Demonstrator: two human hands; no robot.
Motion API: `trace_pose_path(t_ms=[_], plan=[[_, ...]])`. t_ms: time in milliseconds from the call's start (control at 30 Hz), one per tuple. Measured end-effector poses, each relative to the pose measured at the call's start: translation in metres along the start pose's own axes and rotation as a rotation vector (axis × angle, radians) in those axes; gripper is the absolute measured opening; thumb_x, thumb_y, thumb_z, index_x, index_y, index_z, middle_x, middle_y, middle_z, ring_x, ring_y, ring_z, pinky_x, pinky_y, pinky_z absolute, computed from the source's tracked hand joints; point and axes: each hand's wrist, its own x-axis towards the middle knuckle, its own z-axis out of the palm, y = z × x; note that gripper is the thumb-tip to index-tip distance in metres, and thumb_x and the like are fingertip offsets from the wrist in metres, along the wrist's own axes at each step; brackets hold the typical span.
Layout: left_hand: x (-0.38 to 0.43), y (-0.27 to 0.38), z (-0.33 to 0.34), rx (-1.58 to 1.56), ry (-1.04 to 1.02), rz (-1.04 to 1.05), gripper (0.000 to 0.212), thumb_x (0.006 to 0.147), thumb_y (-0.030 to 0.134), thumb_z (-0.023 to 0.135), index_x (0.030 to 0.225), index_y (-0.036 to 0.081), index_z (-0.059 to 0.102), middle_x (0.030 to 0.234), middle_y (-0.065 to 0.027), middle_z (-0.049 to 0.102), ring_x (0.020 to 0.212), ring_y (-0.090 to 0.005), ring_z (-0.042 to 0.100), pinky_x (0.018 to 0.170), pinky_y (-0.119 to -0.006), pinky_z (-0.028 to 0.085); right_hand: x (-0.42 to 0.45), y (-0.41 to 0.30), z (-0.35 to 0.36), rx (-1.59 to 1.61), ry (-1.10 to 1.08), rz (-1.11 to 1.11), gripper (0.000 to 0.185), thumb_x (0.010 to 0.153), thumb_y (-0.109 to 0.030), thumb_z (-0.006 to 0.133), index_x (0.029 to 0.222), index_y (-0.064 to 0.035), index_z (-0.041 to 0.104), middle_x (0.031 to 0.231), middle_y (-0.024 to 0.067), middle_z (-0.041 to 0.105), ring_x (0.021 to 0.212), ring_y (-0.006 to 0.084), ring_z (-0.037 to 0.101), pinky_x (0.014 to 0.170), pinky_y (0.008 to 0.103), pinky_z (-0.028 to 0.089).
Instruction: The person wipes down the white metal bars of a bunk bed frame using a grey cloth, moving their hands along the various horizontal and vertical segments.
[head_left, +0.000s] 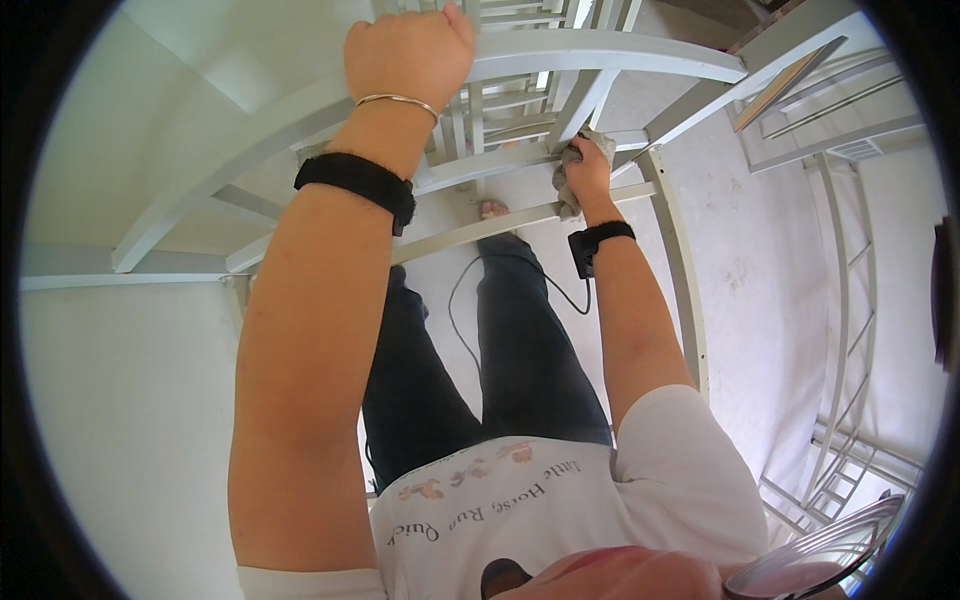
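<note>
My left hand (409, 52), with a thin bracelet at the wrist, is closed over the curved top rail (600, 51) of a white metal frame, at the upper middle. Its fingertips are hidden behind the hand and rail. Lower and to the right, my right hand (589, 169) holds a crumpled grey cloth (568, 184) against the frame, where an upright bar (581, 109) meets the lower crossbar (487, 166). Both wrists wear black straps. A small black device on the right one has a cable (457, 289) looping down before my legs.
A pale slatted bar (487, 229) crosses below the hands and joins a side rail (679, 277) with holes. More metal frames and a ladder-like part (847, 480) stand at the right. A white wall or panel (127, 375) is at the left. My foot (493, 210) is on the floor beneath.
</note>
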Motion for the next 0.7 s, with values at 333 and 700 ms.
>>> trace_pose_path(t_ms=[333,700], plan=[[-0.003,-0.002,-0.003,-0.030,-0.006,-0.026,0.047,0.086,0.029,0.031,0.057,0.008,0.061,0.059,-0.0131,0.059,0.055,-0.0308,0.056,0.057,-0.042,0.043,-0.054,0.018,-0.053,0.325,-0.314,0.116,0.051,0.064,0.000,0.044,0.113,-0.0073,0.055,0.109,0.0107,0.056,0.102,0.0230,0.052,0.087,0.0285,0.040],[-0.002,-0.001,-0.005,-0.042,-0.008,-0.029,0.047,0.086,0.030,0.030,0.060,0.008,0.063,0.061,-0.0131,0.060,0.056,-0.0316,0.057,0.059,-0.042,0.044,-0.081,0.014,-0.214,0.365,0.181,0.202,0.050,0.077,-0.005,0.046,0.127,-0.0056,0.038,0.111,0.0157,0.051,0.099,0.0227,0.051,0.086,0.0298,0.041]])
